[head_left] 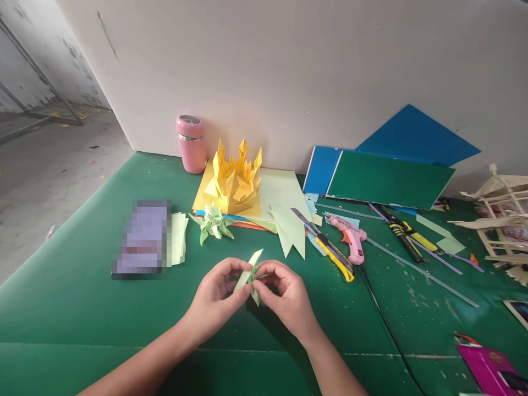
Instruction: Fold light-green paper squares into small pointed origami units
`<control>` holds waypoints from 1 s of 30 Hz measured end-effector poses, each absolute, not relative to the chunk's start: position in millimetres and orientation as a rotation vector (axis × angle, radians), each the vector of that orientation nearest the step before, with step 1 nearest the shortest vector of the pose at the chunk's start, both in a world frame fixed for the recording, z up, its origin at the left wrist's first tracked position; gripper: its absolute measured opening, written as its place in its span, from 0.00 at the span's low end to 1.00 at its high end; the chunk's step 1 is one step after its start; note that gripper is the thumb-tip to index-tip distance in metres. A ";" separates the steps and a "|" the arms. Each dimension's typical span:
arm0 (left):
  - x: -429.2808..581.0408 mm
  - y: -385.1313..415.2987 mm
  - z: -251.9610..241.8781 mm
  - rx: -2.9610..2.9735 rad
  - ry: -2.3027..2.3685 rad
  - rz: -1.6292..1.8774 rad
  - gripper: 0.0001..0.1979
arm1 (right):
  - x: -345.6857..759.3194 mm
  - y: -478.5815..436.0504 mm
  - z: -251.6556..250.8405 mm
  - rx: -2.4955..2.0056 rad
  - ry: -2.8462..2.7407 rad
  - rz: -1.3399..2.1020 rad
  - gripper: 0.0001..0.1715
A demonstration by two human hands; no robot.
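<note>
Between my two hands, just above the green table, is a small folded light-green paper flower (pixel 254 275) with pointed petals. My left hand (pixel 220 289) pinches its left side between thumb and fingers. From the right, my right hand (pixel 284 291) grips it the same way, fingertips near its middle. Part of the piece is hidden behind the fingers. Beyond my hands lie finished-looking light-green paper flowers (pixel 213 223). Behind these, a yellow folded-paper crown shape (pixel 236 187) stands on stacked coloured paper sheets (pixel 282 190).
A pink hot glue gun (pixel 350 236) with a black cord and a yellow utility knife (pixel 330 253) lie to the right, near pliers (pixel 402 236). A pink flask (pixel 192 146) stands by the wall. Left is a blurred phone-like object (pixel 144 236) beside paper slips (pixel 178 239).
</note>
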State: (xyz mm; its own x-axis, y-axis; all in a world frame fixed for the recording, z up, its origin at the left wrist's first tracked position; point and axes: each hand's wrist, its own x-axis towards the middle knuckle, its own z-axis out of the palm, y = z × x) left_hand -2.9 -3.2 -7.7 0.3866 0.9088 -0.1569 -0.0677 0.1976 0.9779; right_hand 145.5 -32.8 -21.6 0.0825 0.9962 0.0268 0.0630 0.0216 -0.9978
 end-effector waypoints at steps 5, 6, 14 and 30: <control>-4.7 -1.5 -5.6 1.164 1.100 0.839 0.13 | 145.5 -33.0 -20.9 -1.302 -1.279 1.002 0.05; -4.7 -0.8 -6.4 1.156 1.123 0.836 0.13 | 145.6 -33.2 -21.0 -1.302 -1.289 0.993 0.05; -5.2 3.2 -8.6 1.130 1.094 0.823 0.12 | 146.3 -33.8 -22.0 -1.344 -1.351 0.849 0.02; -15.5 13.6 -7.1 1.762 1.206 0.775 0.05 | 152.4 -31.6 -23.5 -1.355 -1.752 0.431 0.09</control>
State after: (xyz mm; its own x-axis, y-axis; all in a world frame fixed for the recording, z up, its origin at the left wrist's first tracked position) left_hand -15.5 13.6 -7.1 0.3449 0.9382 0.0296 0.4169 -0.1814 0.8907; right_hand 152.4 -31.6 -23.5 -0.0445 0.9093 0.4137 0.6140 0.3516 -0.7067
